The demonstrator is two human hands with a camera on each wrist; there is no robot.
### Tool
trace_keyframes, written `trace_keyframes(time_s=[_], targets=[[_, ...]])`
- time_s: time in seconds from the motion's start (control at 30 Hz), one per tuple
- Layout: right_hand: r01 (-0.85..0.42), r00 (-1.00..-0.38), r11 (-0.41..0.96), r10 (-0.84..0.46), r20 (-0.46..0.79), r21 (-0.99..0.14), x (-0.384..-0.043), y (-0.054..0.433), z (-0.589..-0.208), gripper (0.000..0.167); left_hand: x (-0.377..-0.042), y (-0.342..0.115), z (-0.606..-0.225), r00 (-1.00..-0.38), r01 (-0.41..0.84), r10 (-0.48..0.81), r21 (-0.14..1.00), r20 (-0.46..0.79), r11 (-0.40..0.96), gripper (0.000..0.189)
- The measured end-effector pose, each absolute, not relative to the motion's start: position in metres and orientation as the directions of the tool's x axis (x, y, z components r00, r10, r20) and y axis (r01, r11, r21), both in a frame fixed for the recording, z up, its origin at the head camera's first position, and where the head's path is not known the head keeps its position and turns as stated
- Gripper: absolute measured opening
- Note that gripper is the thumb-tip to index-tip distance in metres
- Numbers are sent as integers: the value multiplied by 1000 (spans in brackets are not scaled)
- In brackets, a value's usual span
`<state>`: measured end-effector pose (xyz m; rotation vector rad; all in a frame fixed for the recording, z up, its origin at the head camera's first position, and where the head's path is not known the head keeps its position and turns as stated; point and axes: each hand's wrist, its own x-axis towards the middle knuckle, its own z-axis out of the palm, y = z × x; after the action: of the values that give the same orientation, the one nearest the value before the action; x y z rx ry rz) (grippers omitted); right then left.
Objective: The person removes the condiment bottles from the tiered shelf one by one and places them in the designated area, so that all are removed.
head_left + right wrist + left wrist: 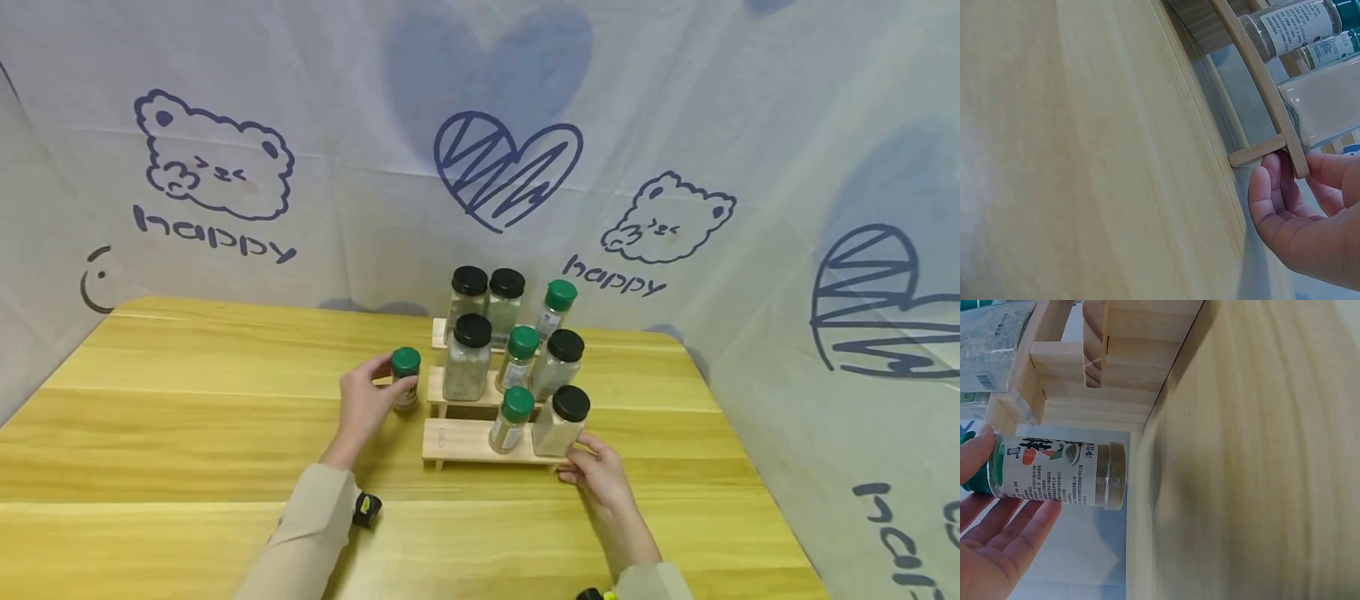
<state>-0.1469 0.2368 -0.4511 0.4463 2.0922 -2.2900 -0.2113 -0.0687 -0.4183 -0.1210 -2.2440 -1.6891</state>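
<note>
In the head view, my left hand [365, 404] pinches a small spice jar [406, 363] with a green lid, left of a three-step wooden rack [467, 442]. The left wrist view shows the labelled jar [1054, 470] upright, thumb and fingers around its top, its base close over the table. My right hand [600, 477] grips the right end of the lowest step. Seen from the right wrist, curled fingers lie under that board [1266, 94] and the thumb above it. Just beside the thumb stands a black-lidded square jar [558, 427] of pale powder.
On the lowest step also stands a green-lidded jar [512, 417]. The middle step holds black-lidded jars [467, 362] either side of a green-lidded one [519, 360]. More jars [505, 304] fill the top step. A printed cloth [352, 183] hangs behind the wooden table [187, 417].
</note>
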Motion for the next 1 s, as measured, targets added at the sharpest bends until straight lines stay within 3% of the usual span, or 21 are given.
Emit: trace_keyframes(time_s=[1.0], targets=[[198,-956,-119,195,-218,-973,-146,236,-451,26,-240,-60,-426,-965,163,-153,946,212,279,45]])
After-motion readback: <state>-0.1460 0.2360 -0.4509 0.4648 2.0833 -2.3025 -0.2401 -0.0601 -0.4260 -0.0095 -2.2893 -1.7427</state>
